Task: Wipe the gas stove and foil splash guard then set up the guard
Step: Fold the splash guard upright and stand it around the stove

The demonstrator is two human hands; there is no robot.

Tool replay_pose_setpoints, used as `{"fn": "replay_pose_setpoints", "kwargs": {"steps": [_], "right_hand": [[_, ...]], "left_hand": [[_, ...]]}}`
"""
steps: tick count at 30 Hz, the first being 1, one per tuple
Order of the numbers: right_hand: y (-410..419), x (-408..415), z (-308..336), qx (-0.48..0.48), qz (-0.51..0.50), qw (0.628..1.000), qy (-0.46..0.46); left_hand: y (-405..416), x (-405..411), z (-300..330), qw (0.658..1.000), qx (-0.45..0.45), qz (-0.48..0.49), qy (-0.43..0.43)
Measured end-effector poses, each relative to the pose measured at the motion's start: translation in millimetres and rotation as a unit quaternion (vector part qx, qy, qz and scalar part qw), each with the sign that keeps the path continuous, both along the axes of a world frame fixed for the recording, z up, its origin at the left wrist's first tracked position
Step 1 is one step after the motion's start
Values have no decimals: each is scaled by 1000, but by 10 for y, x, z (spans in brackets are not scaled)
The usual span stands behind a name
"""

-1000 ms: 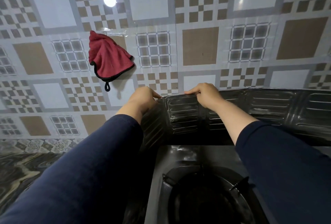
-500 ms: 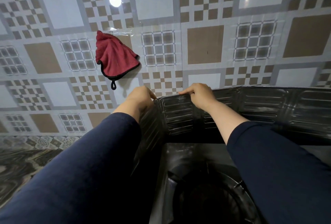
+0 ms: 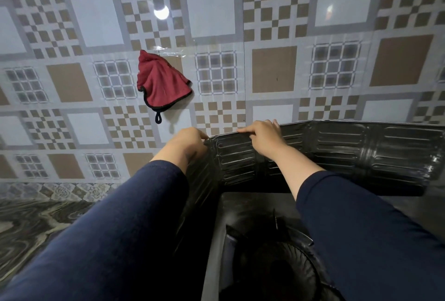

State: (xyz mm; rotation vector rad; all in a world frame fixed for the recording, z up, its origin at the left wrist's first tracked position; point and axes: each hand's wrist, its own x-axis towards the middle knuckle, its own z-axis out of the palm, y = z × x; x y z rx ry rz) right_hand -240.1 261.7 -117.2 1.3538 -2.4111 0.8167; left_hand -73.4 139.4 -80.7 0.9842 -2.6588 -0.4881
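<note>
The foil splash guard (image 3: 337, 153) stands upright against the tiled wall (image 3: 272, 35), curving around the back of the gas stove (image 3: 245, 219) from about ten o'clock across to three o'clock. Both hands grip its top edge at the bend near the centre. The left hand (image 3: 185, 143) has its fingers pinched shut on the guard's rim where the side panel folds forward; the right hand (image 3: 263, 135), just beside it, has its fingers curled over the same rim and closed on it. Dark blue sleeves (image 3: 115, 235) cover both forearms. A red cloth (image 3: 161, 82) hangs on the wall at eleven o'clock, well apart from the hands. The burner (image 3: 272, 274) at six o'clock is dim, so its details are hard to tell. The marbled table (image 3: 26, 223) lies at eight o'clock.
</note>
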Motion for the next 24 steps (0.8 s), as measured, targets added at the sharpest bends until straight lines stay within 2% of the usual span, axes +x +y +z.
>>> {"fn": "replay_pose_setpoints", "kwargs": {"steps": [16, 21, 24], "right_hand": [[20, -103, -94, -13, 19, 1000, -9], [106, -15, -18, -8, 38, 999, 13], [329, 201, 121, 0, 67, 998, 6]], "left_hand": [[-33, -75, -68, 1000, 4, -3, -25], [63, -11, -39, 998, -58, -15, -24], [320, 146, 20, 993, -115, -34, 10]]}}
